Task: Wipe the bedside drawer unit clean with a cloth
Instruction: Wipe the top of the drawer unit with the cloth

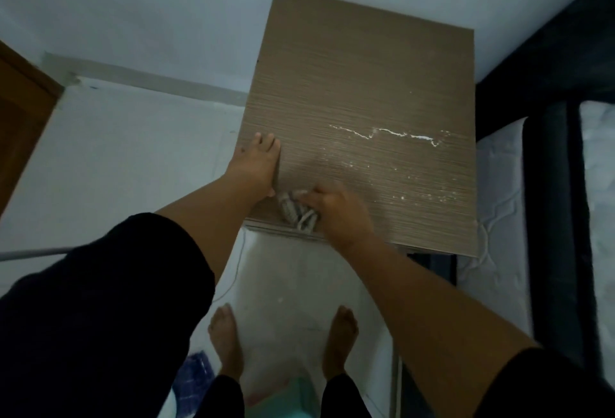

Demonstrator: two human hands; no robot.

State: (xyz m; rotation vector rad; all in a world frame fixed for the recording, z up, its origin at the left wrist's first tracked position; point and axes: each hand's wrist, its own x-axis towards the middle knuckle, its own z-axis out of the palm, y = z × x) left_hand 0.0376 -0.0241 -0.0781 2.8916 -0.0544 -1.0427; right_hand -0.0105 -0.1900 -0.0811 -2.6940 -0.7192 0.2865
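The drawer unit (359,111) stands against the pale wall, with a bed (539,184) just beside it on the right, and its flat brown wood-grain top fills the middle of the view. A thin white streak (392,133) crosses the right half of the top, and small white specks lie below it, so this part is not yet clean. The unit looks stiff and heavy, so I judge it will not slide under a wipe. The left hand (256,168) lies on the left edge of the top with the fingers (266,141) stretched out flat and holding nothing; it seems to steady the unit. The right hand (336,214) is near the front edge, with its fingers curled tightly around a crumpled cloth (296,211) that is pressed on the top. The cloth is soft and light, with stripes, and it will fold easily, so I think it is best held bunched in the palm and pushed flat towards the streak.
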